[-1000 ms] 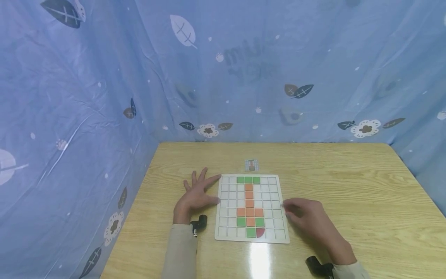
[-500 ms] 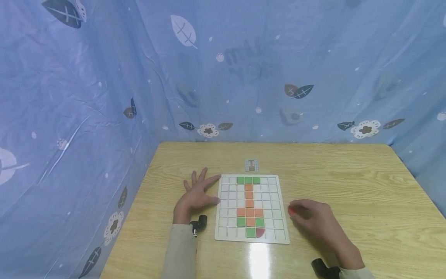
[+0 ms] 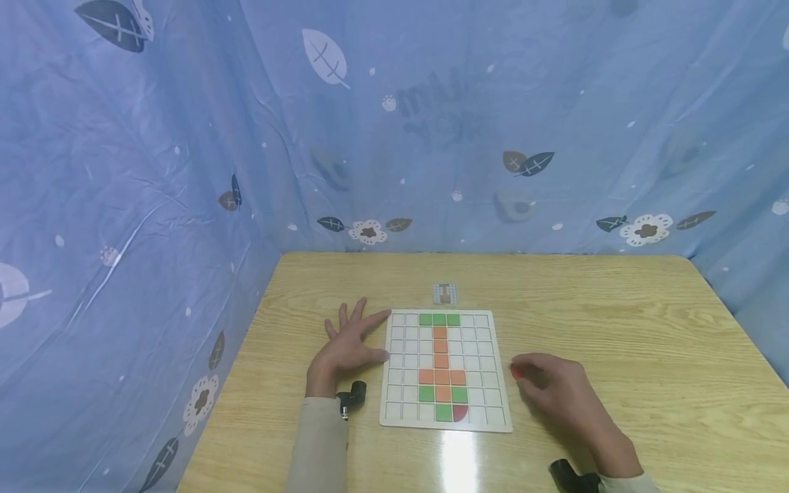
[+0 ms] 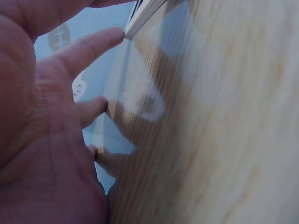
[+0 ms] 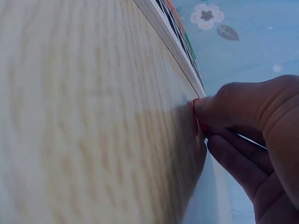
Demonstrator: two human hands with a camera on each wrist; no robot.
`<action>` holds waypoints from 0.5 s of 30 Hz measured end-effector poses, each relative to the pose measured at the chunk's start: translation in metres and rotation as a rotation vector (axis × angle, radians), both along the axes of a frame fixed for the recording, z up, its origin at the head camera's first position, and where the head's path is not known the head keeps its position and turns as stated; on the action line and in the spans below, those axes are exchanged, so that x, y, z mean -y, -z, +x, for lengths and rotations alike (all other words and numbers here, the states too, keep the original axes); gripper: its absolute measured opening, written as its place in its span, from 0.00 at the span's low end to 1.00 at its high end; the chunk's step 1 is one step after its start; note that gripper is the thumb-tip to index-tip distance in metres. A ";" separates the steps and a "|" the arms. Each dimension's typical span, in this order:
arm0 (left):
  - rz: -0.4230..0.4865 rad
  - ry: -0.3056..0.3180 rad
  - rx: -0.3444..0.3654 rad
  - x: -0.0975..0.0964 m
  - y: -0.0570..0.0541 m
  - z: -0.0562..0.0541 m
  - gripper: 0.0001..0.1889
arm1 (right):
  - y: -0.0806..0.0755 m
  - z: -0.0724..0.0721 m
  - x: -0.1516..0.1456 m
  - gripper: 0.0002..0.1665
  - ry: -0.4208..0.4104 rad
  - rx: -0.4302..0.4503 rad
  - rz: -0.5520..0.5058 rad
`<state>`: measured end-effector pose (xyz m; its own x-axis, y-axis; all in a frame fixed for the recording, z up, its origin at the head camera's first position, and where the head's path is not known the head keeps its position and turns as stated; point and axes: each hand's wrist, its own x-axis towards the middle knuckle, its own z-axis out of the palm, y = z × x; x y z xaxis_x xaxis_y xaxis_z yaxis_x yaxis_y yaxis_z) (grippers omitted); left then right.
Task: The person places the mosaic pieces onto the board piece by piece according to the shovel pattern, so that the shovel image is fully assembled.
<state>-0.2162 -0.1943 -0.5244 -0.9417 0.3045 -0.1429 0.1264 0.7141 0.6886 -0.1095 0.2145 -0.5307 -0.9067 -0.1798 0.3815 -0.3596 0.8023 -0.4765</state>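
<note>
A white gridded board (image 3: 403,348) lies flat on the table, with green tiles (image 3: 440,320), orange tiles (image 3: 440,346) and one dark red rounded tile (image 3: 459,412) in its squares. My left hand (image 3: 346,346) is spread out, its thumb and index fingertip touching the board's left edge; the left wrist view shows a fingertip at the board's corner (image 4: 135,25). Just off the right edge, my right hand (image 3: 557,387) pinches a small red tile (image 5: 195,105) between thumb and fingers, low over the wood. Its exact shape is mostly hidden by the fingers.
Behind the board lies a small card (image 3: 445,294) printed with a grid pattern. Blue patterned curtains (image 3: 394,137) hang along the back and sides of the wooden table (image 3: 616,308). Light glares off the table (image 3: 459,459) before the board.
My right hand has moved slightly right, away from the board's right edge, and the red tile now shows at its fingertips. The left hand and the tiles on the board stay put.
</note>
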 end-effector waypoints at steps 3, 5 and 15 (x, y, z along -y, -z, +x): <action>0.003 0.002 0.001 0.000 0.000 0.000 0.48 | 0.001 0.000 -0.001 0.20 -0.007 -0.002 -0.006; 0.007 0.005 0.004 0.000 0.000 0.000 0.48 | 0.001 0.000 -0.001 0.20 -0.006 0.000 -0.012; 0.026 0.003 0.008 0.001 0.001 0.000 0.48 | -0.009 0.003 0.001 0.22 -0.045 0.000 -0.069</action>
<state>-0.2162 -0.1952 -0.5256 -0.9395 0.3112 -0.1428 0.1227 0.6952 0.7082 -0.1065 0.2133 -0.5219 -0.8983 -0.1932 0.3945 -0.3943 0.7505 -0.5304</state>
